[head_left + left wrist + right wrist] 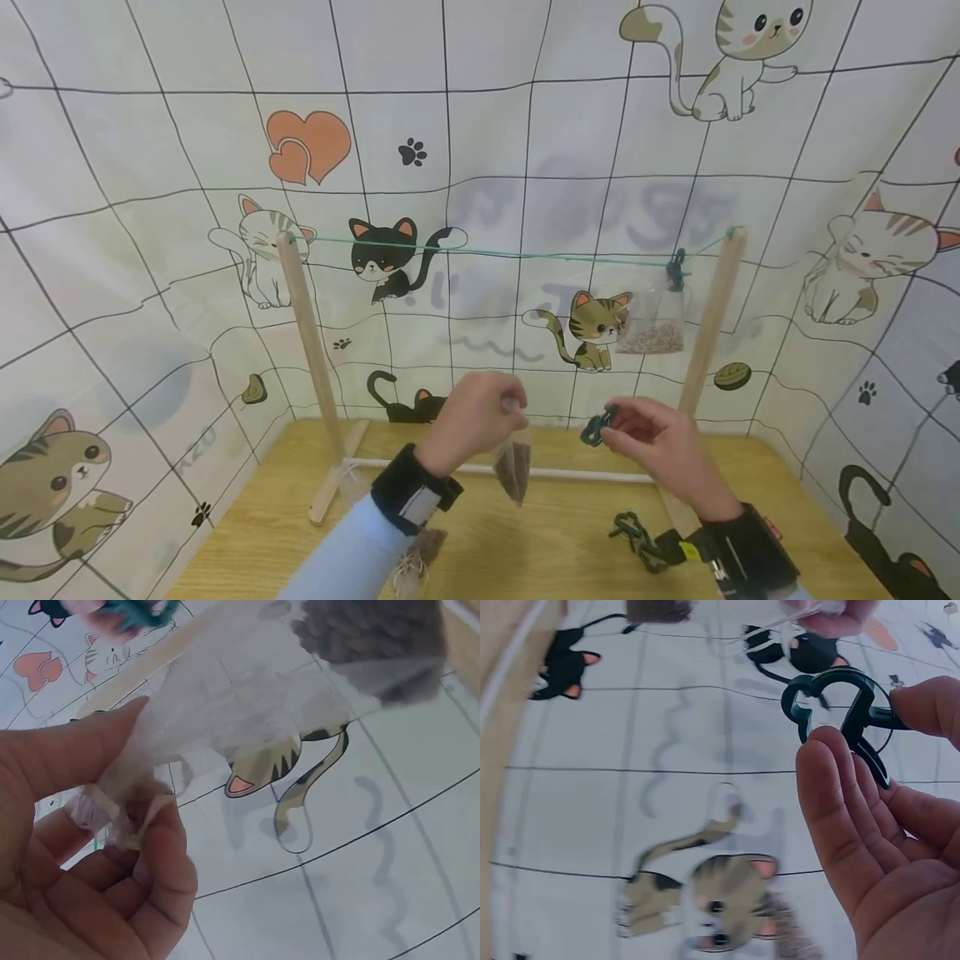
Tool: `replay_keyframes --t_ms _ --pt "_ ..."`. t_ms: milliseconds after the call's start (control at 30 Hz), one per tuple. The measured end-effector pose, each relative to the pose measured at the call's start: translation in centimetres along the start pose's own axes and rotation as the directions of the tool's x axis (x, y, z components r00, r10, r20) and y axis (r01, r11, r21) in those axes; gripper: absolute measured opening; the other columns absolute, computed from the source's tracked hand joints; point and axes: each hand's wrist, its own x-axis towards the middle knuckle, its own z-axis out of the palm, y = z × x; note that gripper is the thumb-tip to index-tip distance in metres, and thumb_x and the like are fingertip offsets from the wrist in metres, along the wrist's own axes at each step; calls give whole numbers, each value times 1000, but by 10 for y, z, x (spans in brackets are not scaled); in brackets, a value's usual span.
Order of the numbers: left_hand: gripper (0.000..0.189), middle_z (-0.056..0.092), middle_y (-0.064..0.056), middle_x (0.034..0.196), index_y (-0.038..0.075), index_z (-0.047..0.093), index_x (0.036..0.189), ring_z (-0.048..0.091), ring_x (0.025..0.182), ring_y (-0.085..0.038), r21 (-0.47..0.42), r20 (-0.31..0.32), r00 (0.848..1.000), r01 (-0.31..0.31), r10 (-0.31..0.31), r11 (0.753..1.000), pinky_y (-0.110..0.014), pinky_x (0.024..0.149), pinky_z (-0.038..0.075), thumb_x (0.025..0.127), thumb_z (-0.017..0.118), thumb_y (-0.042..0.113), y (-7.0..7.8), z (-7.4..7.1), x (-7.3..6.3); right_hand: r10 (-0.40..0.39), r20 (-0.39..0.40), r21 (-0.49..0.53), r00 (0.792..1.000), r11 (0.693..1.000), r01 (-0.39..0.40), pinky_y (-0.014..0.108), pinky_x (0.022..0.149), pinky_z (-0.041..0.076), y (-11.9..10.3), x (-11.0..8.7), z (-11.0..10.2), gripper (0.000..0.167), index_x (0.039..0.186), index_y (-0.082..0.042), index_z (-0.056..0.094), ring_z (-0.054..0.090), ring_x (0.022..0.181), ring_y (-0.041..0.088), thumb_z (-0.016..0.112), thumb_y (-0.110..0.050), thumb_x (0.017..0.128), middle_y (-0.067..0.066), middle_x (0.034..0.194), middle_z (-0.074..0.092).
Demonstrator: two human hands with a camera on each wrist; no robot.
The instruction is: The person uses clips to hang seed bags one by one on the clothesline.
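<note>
My left hand point(474, 423) grips the gathered top of a clear plastic bag point(513, 471), which hangs below the fingers. Dark brown pieces point(375, 645) fill the bag's closed end in the left wrist view. To the right, my right hand point(667, 442) pinches a dark green plastic clip point(859, 701) between thumb and fingers, apart from the bag. A green line point(510, 252) runs above both hands between two wooden posts. Near its right end, a similar clip point(677, 271) holds a bag of pale small pieces point(651, 335).
Several green clips point(637, 537) lie in a heap on the wooden table point(555, 550) below my right wrist. Another bag point(429, 546) with loose string lies by my left forearm. The left post point(311, 350), right post point(712, 325) and a low white bar point(585, 475) form the frame.
</note>
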Motion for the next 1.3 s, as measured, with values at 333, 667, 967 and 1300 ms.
replay_keyframes --t_ms 333,667,967,1300 --pt "10 66 -1 74 6 73 88 65 57 -12 -165 11 999 39 -37 986 -22 56 52 88 82 9 27 -17 75 -98 -67 -242 993 967 79 11 70 50 -53 80 -67 35 126 2 69 66 77 -9 76 -7 94 16 92 77" --pt "25 67 -13 106 0 69 120 71 86 -26 -548 1 959 238 -284 802 -30 74 60 94 70 -1 39 -23 120 36 -107 -359 994 931 -72 32 97 49 -88 137 -97 40 127 -3 72 76 97 28 74 -29 97 15 97 79" --pt "33 68 -13 109 -1 67 128 69 91 -23 -745 -55 938 190 -343 639 -45 97 57 95 69 -3 33 -8 150 213 -92 -321 973 918 -232 30 61 51 -90 164 -94 43 132 -7 69 77 99 24 75 -29 97 9 102 79" --pt "27 74 -18 111 3 70 119 70 96 -24 -796 -140 958 43 -252 604 -47 99 55 94 68 -7 34 -6 169 320 8 -159 947 936 -314 61 115 36 -83 180 -91 42 133 5 65 78 88 17 74 -16 98 18 106 77"
